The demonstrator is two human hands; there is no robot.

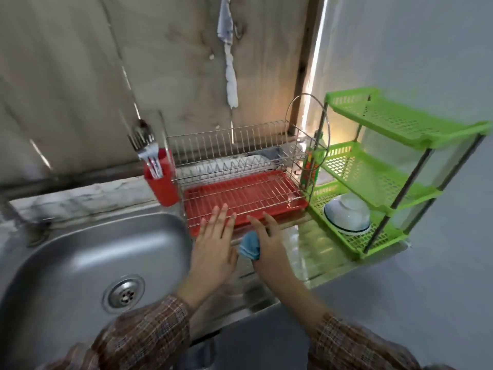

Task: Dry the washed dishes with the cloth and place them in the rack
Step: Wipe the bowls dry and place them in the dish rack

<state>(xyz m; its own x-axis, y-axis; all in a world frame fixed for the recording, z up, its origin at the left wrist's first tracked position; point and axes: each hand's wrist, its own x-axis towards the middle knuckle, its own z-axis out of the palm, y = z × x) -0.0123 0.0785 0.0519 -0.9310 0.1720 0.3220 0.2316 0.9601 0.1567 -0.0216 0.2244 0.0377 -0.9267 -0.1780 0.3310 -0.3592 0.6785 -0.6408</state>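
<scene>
A wire dish rack (pixel 240 145) with a red drip tray (pixel 266 188) stands on the counter behind the sink. White plates (pixel 240 164) lie in its back row. My left hand (pixel 216 244) hovers flat with straight fingers just before the tray's front edge, holding nothing. My right hand (pixel 266 241) is beside it, with a bunched blue cloth (pixel 249 247) tucked under its palm and thumb while its fingers point toward the rack. A white bowl (pixel 346 214) sits upside down on the bottom shelf of the green plastic shelf unit (pixel 400 129).
A steel sink (pixel 88 263) with its drain fills the lower left. A red cutlery cup (pixel 161 182) with forks and spoons hangs on the rack's left end. A green bottle (pixel 310 166) stands between rack and shelf. A rag (pixel 229 62) hangs on the wall.
</scene>
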